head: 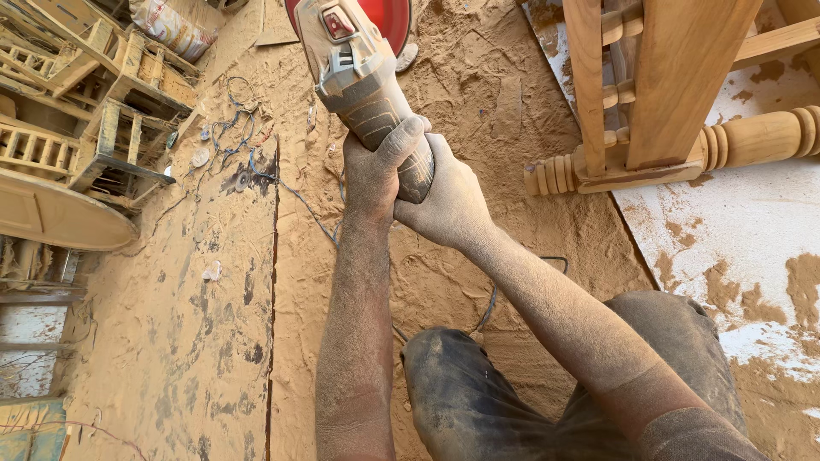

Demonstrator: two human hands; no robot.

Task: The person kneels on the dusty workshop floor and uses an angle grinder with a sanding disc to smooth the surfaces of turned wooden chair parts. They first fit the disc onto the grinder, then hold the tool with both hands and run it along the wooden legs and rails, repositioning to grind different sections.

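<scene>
Both hands, left hand (373,171) and right hand (448,205), clamped tight round grey angle grinder (363,85); red disc guard (389,19), probably, above sawdust floor (213,299).

The floor (213,341) is covered with sawdust (478,102); a thin cable (299,201) and a turned wooden leg (752,141) lie on it.

Matt grey plastic grinder (363,90), smooth turned wood leg (752,141), powdery sawdust floor (188,324).
</scene>
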